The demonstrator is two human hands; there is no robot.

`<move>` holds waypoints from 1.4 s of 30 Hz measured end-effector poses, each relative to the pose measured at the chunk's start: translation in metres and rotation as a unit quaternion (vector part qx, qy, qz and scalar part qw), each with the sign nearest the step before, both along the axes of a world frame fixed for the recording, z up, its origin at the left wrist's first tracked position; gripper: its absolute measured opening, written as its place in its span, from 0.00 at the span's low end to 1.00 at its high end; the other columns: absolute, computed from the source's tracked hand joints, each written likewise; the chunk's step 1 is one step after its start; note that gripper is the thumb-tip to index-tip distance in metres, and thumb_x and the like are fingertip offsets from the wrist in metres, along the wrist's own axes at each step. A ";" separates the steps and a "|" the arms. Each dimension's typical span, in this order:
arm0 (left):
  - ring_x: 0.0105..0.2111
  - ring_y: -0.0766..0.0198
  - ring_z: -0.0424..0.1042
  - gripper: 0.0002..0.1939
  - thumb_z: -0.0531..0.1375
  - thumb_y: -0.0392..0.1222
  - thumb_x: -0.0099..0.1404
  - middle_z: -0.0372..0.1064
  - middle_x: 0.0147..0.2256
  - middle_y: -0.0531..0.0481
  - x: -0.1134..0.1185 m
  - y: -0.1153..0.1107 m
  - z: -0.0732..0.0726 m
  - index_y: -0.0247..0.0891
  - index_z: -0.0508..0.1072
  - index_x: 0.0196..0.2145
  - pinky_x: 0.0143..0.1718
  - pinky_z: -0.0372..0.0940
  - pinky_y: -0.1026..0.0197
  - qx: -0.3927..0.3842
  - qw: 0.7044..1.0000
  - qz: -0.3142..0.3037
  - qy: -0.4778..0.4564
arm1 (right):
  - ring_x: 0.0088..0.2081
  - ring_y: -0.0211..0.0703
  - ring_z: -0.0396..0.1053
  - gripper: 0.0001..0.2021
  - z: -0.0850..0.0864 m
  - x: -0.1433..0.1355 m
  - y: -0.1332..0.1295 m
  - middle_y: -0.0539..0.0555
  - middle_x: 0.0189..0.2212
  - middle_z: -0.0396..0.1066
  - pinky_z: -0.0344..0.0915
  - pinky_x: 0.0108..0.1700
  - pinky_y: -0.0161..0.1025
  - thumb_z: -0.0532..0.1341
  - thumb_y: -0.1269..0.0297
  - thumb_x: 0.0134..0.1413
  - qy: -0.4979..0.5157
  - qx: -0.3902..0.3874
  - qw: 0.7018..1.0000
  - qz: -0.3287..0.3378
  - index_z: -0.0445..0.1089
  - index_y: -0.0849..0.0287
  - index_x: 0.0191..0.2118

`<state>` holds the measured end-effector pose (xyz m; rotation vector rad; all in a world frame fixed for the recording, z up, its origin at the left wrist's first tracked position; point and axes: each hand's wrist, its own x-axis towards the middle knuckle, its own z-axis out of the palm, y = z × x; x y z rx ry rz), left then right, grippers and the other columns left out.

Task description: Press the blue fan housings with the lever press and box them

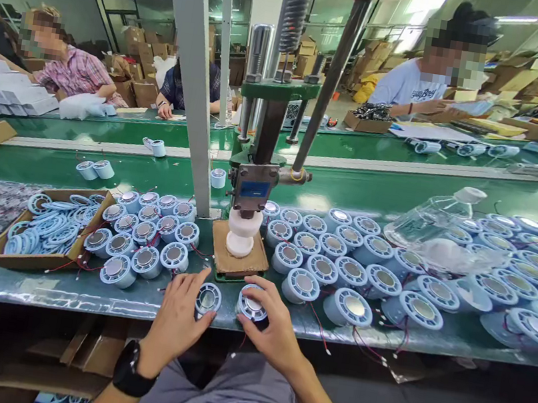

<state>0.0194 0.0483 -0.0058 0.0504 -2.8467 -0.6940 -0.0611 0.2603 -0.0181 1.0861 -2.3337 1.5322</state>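
At the bench's front edge, my left hand point(181, 313) curls around the left side of a light-blue round plastic housing point(208, 299) with a ribbed ring and metal disc on top. My right hand point(274, 330) grips a similar light-blue housing point(252, 304) between thumb and fingers. Both housings stand upright, slightly apart. Just behind them is a hand press point(255, 183) with a red-knobbed lever. Its white press head point(244, 223) sits above a white round seat point(239, 244) on a brown base board. A black watch is on my left wrist.
Light-blue housings point(148, 230) with thin wires stand left of the press, and many more point(338, 245) fill the right. A cardboard tray point(27, 261) holds blue rings. A clear plastic bottle point(436, 216) lies on the right-hand housings. Several people work across the bench.
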 end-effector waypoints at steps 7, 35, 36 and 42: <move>0.64 0.42 0.55 0.44 0.62 0.42 0.62 0.55 0.65 0.38 0.006 0.001 -0.012 0.41 0.44 0.70 0.63 0.55 0.38 -0.029 0.997 0.020 0.067 | 0.56 0.45 0.68 0.19 -0.002 0.008 0.001 0.60 0.55 0.64 0.69 0.56 0.39 0.63 0.70 0.53 0.023 0.004 0.999 -0.048 0.67 0.56 0.52; 0.57 0.51 0.68 0.37 0.61 0.34 0.61 0.68 0.56 0.44 0.002 0.031 0.018 0.45 0.56 0.66 0.59 0.64 0.45 0.158 0.981 0.065 0.087 | 0.56 0.44 0.71 0.32 -0.027 0.030 -0.063 0.59 0.55 0.69 0.71 0.58 0.41 0.60 0.73 0.52 -0.016 -0.049 0.994 -0.093 0.57 0.60 0.65; 0.57 0.51 0.67 0.35 0.60 0.35 0.61 0.68 0.57 0.43 0.002 0.033 0.014 0.44 0.57 0.65 0.60 0.63 0.45 0.168 0.979 0.071 0.092 | 0.56 0.44 0.71 0.32 -0.027 0.030 -0.063 0.60 0.55 0.69 0.71 0.58 0.41 0.59 0.73 0.53 -0.016 -0.041 0.995 -0.090 0.58 0.60 0.64; 0.60 0.50 0.65 0.27 0.54 0.37 0.64 0.64 0.60 0.37 0.000 0.041 -0.012 0.36 0.62 0.61 0.62 0.61 0.42 0.245 0.963 0.082 0.073 | 0.58 0.49 0.68 0.34 0.014 0.017 -0.034 0.61 0.58 0.66 0.70 0.59 0.46 0.59 0.78 0.48 0.016 0.172 0.984 0.034 0.62 0.62 0.64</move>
